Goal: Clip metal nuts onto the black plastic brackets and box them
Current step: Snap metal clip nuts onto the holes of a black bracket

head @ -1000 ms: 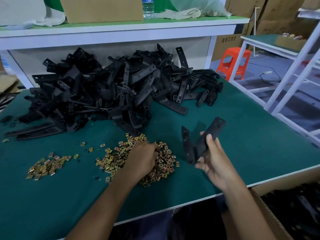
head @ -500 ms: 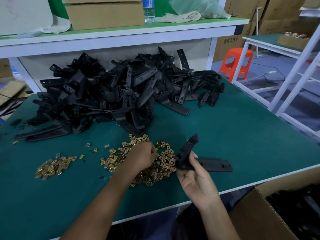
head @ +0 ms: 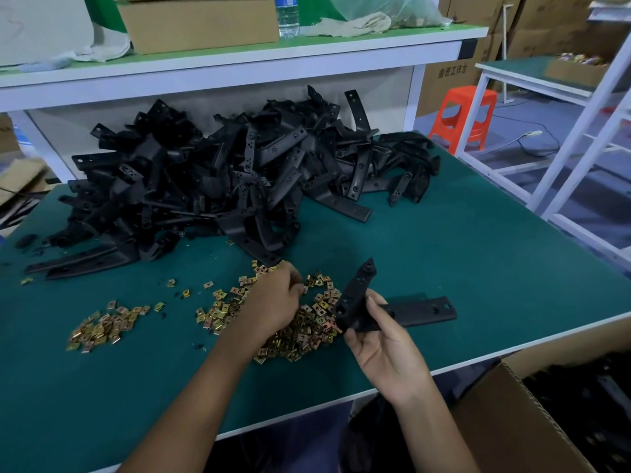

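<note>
A big heap of black plastic brackets (head: 239, 179) covers the far half of the green table (head: 478, 254). Brass-coloured metal nuts (head: 307, 329) lie in a pile at the middle front, and a smaller nut pile (head: 102, 329) lies to the left. My left hand (head: 273, 305) rests in the main nut pile with its fingers curled down among the nuts; what they hold is hidden. My right hand (head: 379, 343) grips an angled black bracket (head: 409, 310) at its bend, one arm pointing up, the other lying to the right.
An open cardboard box (head: 505, 425) holding dark parts stands below the table's front right edge. A shelf (head: 239, 59) with a carton, a bottle and cloths runs above the heap. An orange stool (head: 461, 114) and white frames stand to the right.
My right hand has brought the bracket down and left toward the nut pile and turned it, so one arm now lies flat to the right. My left hand stays in the nuts.
</note>
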